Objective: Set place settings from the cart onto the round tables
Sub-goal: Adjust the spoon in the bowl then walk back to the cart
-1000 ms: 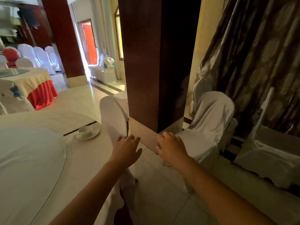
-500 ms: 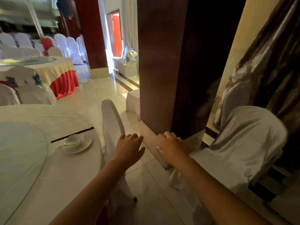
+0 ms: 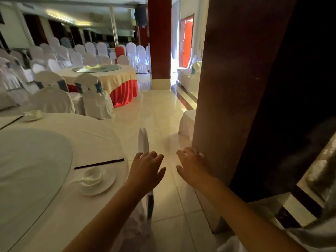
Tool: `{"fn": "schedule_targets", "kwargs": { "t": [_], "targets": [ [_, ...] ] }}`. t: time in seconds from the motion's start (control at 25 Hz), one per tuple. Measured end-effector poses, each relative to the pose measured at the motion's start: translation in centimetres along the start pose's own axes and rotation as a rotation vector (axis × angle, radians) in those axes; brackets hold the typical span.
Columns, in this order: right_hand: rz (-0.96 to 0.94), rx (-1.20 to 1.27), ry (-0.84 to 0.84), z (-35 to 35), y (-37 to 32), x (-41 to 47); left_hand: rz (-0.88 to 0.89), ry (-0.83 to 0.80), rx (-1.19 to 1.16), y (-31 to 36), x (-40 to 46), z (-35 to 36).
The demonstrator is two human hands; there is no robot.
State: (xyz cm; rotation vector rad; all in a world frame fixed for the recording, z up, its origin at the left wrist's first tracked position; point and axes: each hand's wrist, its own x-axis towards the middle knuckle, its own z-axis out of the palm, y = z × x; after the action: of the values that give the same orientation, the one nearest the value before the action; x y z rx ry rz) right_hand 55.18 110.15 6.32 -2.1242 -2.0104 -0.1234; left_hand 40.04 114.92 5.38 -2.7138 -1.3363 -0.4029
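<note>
On near tabletop point(image 3: 54, 206): white saucer point(image 3: 99, 182) with bowl and spoon, dark chopsticks point(image 3: 99, 163) just beyond. Left hand point(image 3: 147, 171), right hand point(image 3: 192, 167): grip loose, fingers spread, holding nothing.

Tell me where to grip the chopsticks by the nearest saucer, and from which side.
Pinch the chopsticks near their right end, which points at the table edge closest to the left hand. Come from above: they lie flat on the cloth as a thin, close pair, clear of the saucer below them, so a thumb-and-finger pinch across both should lift them together.
</note>
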Motion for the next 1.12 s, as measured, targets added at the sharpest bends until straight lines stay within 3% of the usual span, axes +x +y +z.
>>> {"fn": "schedule_targets", "kwargs": {
  "t": [0.28,0.48,0.76,1.12],
  "targets": [
    [-0.186,-0.012,0.092,-0.9,1.7,17.6,-0.146,0.162,0.011,-7.5,13.7,1.2],
    [-0.374,0.022,0.071,1.3,0.0,27.5,-0.293,0.198,0.141,-13.5,18.3,3.0],
    [-0.780,0.121,-0.008,8.4,-5.5,39.0,-0.673,0.170,0.333,-21.3,20.2,6.7],
    [-1.230,0.236,-0.181,13.2,-12.5,45.5,-1.219,0.113,0.419,-21.6,17.4,7.7]
  ]
}}
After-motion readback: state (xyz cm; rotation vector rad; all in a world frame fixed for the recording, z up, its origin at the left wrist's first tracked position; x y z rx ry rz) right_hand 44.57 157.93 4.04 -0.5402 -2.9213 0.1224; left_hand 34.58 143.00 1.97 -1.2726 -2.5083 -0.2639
